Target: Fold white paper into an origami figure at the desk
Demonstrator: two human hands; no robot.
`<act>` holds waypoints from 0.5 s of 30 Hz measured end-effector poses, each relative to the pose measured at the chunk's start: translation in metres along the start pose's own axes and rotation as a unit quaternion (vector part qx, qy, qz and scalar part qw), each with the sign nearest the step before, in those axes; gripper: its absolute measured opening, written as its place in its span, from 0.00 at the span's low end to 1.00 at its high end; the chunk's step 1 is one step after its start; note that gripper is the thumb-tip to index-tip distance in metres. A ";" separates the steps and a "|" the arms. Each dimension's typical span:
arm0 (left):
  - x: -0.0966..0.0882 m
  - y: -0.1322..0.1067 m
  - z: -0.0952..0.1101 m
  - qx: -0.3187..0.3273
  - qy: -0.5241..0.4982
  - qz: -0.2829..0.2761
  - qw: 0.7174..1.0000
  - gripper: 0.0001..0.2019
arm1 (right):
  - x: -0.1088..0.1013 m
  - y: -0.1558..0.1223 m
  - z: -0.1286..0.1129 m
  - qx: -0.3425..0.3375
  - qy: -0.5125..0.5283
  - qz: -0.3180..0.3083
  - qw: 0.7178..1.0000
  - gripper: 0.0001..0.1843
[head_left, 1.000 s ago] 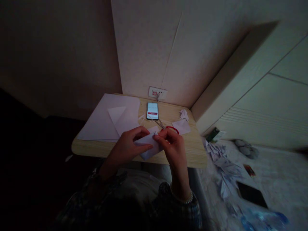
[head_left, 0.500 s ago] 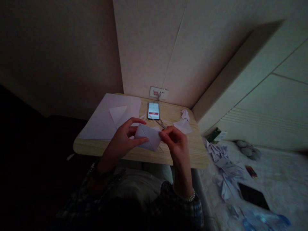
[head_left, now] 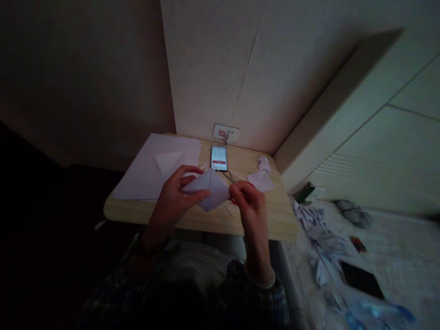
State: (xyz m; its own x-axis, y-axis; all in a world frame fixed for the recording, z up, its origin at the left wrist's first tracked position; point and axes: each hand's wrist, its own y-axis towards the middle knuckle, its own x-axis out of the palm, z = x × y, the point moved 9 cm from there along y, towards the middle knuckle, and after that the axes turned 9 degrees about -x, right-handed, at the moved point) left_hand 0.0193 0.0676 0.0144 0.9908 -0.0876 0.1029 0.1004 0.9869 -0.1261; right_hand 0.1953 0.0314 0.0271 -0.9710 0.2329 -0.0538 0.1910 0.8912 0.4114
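Above the near edge of the table (head_left: 275,219), both hands grip one folded paper (head_left: 209,190). The left hand (head_left: 173,201) is closed on its left part, thumb in front and fingers behind; the right hand (head_left: 250,205) pinches its right corner. The paper forms a diamond, lifted clear of the table, one tip pointing up toward the phone (head_left: 219,158) and the other down, its longer axis running left to right between the hands. Flat white sheets (head_left: 151,169) lie to the left. A small folded piece (head_left: 260,180) rests to the right.
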 end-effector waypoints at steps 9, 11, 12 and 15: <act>-0.001 -0.001 -0.001 -0.008 0.036 0.012 0.999 0.24 | 0.008 -0.002 -0.001 0.003 -0.020 0.012 1.000 0.10; 0.000 0.000 -0.004 -0.007 -0.006 0.020 1.000 0.26 | 0.006 -0.003 -0.004 -0.006 -0.036 0.028 0.999 0.13; -0.002 0.001 -0.006 -0.006 -0.032 0.029 0.999 0.27 | 0.007 -0.003 -0.005 -0.011 -0.041 0.025 0.999 0.13; -0.005 0.001 -0.008 -0.012 -0.069 0.048 0.996 0.27 | 0.012 -0.003 -0.002 -0.009 -0.040 -0.005 0.999 0.11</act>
State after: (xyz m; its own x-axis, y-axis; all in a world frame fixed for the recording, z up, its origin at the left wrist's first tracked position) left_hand 0.0147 0.0676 0.0058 0.9743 0.0288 0.2232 0.0088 0.9861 -0.1656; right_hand 0.1831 0.0301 0.0271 -0.9580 0.2557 -0.1297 0.1788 0.8865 0.4267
